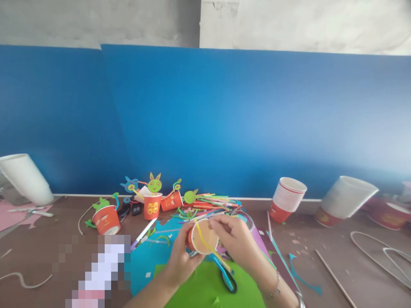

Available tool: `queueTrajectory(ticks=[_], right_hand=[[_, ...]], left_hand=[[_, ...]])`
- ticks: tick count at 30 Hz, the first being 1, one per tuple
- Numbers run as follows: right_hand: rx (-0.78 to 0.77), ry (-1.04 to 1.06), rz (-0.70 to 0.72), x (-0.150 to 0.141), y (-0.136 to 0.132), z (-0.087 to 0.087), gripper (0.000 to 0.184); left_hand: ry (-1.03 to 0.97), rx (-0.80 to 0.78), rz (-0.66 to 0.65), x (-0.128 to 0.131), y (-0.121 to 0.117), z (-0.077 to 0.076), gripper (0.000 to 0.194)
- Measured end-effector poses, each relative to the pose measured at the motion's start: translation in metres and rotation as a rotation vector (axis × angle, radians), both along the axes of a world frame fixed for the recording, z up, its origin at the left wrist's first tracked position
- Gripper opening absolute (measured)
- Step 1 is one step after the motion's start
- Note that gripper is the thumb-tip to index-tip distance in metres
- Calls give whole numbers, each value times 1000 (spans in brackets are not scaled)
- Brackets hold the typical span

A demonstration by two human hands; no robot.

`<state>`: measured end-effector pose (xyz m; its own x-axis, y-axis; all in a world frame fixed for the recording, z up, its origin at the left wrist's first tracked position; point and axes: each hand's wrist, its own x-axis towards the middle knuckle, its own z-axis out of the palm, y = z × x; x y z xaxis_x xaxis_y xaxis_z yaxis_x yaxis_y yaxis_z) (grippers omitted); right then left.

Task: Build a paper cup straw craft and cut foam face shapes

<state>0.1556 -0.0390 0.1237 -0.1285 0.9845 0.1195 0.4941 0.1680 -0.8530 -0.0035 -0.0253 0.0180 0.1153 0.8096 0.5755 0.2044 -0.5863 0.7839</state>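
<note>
My left hand (pixel 180 259) is closed round a red paper cup (pixel 203 237) held on its side, its open mouth turned toward me. My right hand (pixel 236 237) pinches the cup's rim from the right, where a yellow paper strip (pixel 210 248) crosses the mouth and hangs down. Under both hands lie a green paper sheet (pixel 205 288) and a blue sheet (pixel 147 256). Blue-handled scissors (pixel 226 276) rest on the green sheet just below the cup.
Finished red cups with green and blue paper animals (pixel 152 201) stand at the back left beside loose coloured strips (pixel 212 201). Stacks of cups (pixel 287 199) and white buckets (pixel 345 196) stand right; a white bucket (pixel 25 177) far left. Sticks, wire loops and scraps lie on the brown table (pixel 321 252).
</note>
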Motion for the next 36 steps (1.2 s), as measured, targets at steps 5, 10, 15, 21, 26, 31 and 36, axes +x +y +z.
queueTrajectory(ticks=[5,10,15,21,26,31,36], right_hand=[[-11,-241,106,17,-14,12,37],[104,-404,126,9,-21,15,22],[141,-395,43,-2,-19,14,25],[179,-430,-11,-11,-20,3,21],[71,-248,89,4,-13,10,15],[-36,130,-76,16,10,2,48],[-282,298,161,5,16,-10,30]], left_hand=[[-53,-42,93,1,0,5,48],[-63,-35,93,0,0,6,46],[-72,-17,82,-1,1,4,47],[-57,-15,106,-5,3,-2,48],[-125,-75,-60,-6,-2,0,52],[-105,-56,-252,-1,-10,8,57],[-72,-45,-373,-2,-15,10,61]])
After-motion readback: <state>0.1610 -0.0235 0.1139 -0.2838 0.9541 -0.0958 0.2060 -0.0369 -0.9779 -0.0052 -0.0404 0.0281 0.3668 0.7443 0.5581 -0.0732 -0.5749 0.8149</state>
